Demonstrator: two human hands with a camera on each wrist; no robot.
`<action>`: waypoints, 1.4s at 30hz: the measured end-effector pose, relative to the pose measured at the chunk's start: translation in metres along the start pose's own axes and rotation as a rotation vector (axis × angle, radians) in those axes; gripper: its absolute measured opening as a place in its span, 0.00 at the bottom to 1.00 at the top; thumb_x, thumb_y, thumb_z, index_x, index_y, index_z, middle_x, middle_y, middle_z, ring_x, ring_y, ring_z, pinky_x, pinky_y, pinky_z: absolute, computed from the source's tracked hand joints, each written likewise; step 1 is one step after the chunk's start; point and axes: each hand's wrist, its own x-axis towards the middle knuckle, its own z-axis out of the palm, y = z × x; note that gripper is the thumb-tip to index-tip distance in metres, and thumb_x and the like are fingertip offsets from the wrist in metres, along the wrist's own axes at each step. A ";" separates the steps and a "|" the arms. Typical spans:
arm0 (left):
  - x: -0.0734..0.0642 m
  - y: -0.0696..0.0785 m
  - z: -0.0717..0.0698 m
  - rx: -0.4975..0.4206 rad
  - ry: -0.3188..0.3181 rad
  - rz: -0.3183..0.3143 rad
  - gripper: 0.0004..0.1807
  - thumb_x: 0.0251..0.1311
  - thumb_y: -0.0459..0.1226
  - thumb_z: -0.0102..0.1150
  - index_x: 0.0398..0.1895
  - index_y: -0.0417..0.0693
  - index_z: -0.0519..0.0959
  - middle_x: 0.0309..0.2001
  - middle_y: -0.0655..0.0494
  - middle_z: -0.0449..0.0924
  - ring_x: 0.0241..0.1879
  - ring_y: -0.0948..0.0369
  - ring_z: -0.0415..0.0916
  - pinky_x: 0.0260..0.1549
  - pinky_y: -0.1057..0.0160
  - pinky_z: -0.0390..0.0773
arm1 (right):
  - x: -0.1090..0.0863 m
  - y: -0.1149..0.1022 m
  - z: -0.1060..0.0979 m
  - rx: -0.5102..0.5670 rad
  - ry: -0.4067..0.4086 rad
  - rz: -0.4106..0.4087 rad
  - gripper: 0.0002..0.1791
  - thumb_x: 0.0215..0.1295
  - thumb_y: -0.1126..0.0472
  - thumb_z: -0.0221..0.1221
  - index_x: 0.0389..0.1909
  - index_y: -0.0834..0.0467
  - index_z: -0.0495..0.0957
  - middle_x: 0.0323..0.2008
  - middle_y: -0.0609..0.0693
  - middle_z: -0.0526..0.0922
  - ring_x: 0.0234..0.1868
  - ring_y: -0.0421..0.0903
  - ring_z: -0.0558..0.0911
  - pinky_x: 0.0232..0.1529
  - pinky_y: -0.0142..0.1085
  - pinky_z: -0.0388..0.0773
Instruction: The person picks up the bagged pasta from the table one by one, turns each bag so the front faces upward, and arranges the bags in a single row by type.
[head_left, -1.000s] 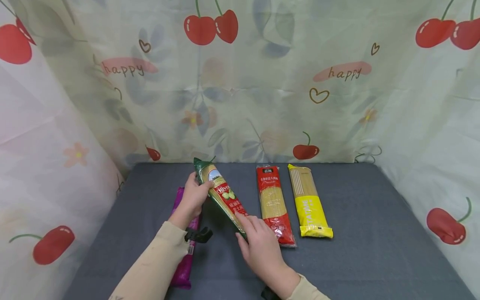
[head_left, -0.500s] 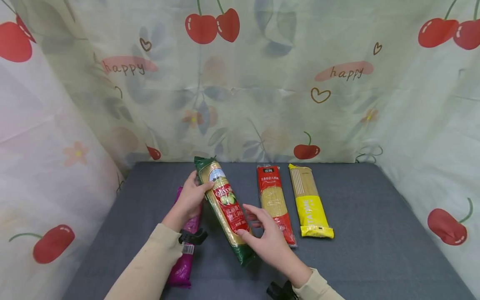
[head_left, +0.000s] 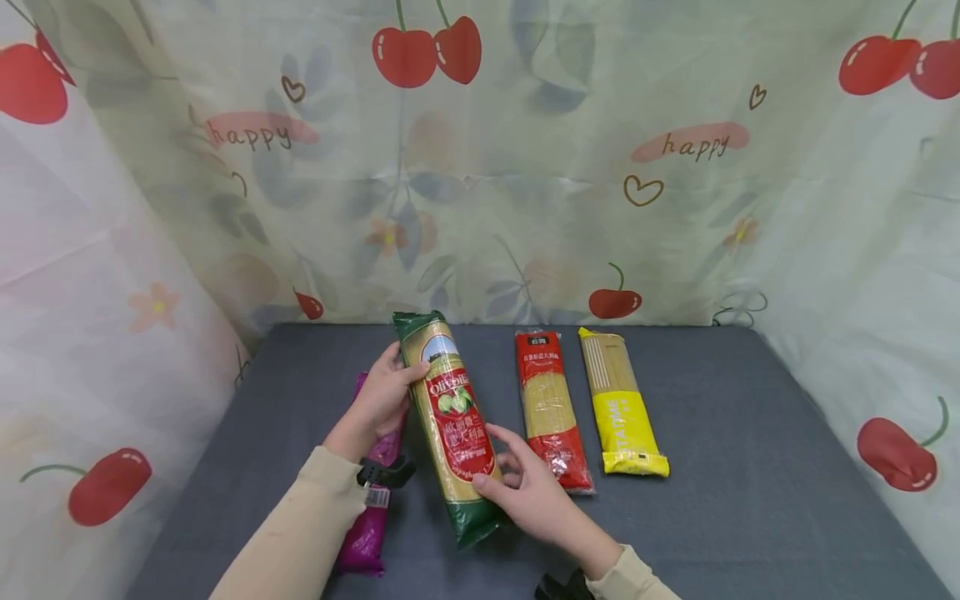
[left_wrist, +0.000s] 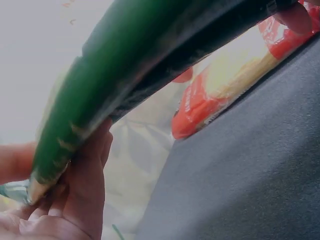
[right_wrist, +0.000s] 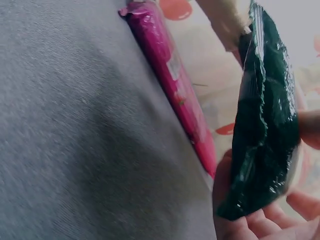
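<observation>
A long green-and-gold pack of spaghetti (head_left: 459, 425) with a red label is held tilted over the table, its front turned up. My left hand (head_left: 377, 406) grips it near the far end, thumb on the front; the left wrist view shows that hand's fingers (left_wrist: 82, 185) curled behind the pack (left_wrist: 130, 60). At the near end, my right hand (head_left: 534, 496) holds the right edge. Its thumb lies on the label side, and in the right wrist view its fingers reach under the green wrapper end (right_wrist: 267, 115).
A purple pack (head_left: 365, 533) lies on the grey table (head_left: 720, 500), partly hidden beneath the left forearm. To the right lie a red pasta pack (head_left: 551, 400) and a yellow pasta pack (head_left: 624, 417), side by side. Patterned curtains (head_left: 480, 233) enclose the back and sides.
The spaghetti pack has turned to face up and stands straighter, its near end swung toward me. My right hand shifted from over its front to its right edge.
</observation>
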 end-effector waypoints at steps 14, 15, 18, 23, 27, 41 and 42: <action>0.000 -0.006 0.014 0.260 0.088 0.015 0.27 0.71 0.38 0.51 0.69 0.50 0.57 0.58 0.42 0.71 0.51 0.47 0.75 0.45 0.50 0.79 | 0.001 0.010 0.015 -0.092 0.159 0.025 0.44 0.58 0.48 0.68 0.71 0.52 0.57 0.40 0.53 0.76 0.31 0.50 0.79 0.32 0.40 0.78; 0.000 -0.006 0.014 0.280 0.089 0.023 0.27 0.70 0.39 0.52 0.69 0.52 0.57 0.58 0.44 0.71 0.51 0.48 0.75 0.46 0.50 0.78 | 0.001 0.010 0.015 -0.100 0.168 0.027 0.44 0.58 0.48 0.68 0.72 0.52 0.57 0.40 0.53 0.76 0.30 0.50 0.79 0.31 0.40 0.78; -0.001 -0.007 0.017 0.315 0.091 0.059 0.29 0.69 0.39 0.54 0.69 0.52 0.57 0.58 0.44 0.70 0.52 0.48 0.75 0.46 0.50 0.78 | 0.001 0.007 0.017 -0.114 0.195 0.039 0.45 0.57 0.47 0.69 0.71 0.51 0.57 0.40 0.54 0.75 0.31 0.49 0.78 0.30 0.41 0.78; -0.003 -0.011 0.022 0.356 0.093 0.075 0.36 0.66 0.38 0.59 0.72 0.55 0.51 0.58 0.44 0.68 0.49 0.48 0.76 0.41 0.51 0.80 | 0.004 0.003 0.022 -0.130 0.254 0.070 0.46 0.54 0.44 0.70 0.71 0.49 0.59 0.43 0.53 0.73 0.33 0.48 0.79 0.31 0.40 0.79; -0.003 -0.023 0.025 0.398 0.046 0.056 0.41 0.64 0.37 0.61 0.74 0.57 0.48 0.59 0.43 0.68 0.47 0.48 0.77 0.38 0.52 0.81 | 0.007 0.003 0.025 -0.189 0.301 0.083 0.46 0.55 0.44 0.69 0.71 0.50 0.58 0.44 0.52 0.73 0.36 0.46 0.78 0.33 0.38 0.79; 0.011 -0.041 0.036 0.357 -0.039 -0.004 0.44 0.63 0.34 0.61 0.76 0.57 0.47 0.62 0.42 0.68 0.44 0.51 0.78 0.38 0.53 0.80 | 0.018 0.006 0.022 -0.340 0.353 0.088 0.43 0.60 0.57 0.65 0.73 0.59 0.54 0.62 0.58 0.69 0.57 0.50 0.74 0.51 0.48 0.76; 0.013 -0.041 0.037 0.350 -0.032 -0.012 0.44 0.63 0.34 0.61 0.76 0.57 0.47 0.62 0.43 0.68 0.45 0.50 0.78 0.39 0.53 0.80 | 0.019 0.005 0.021 -0.345 0.351 0.083 0.43 0.60 0.59 0.65 0.73 0.59 0.53 0.64 0.58 0.68 0.59 0.51 0.72 0.52 0.49 0.75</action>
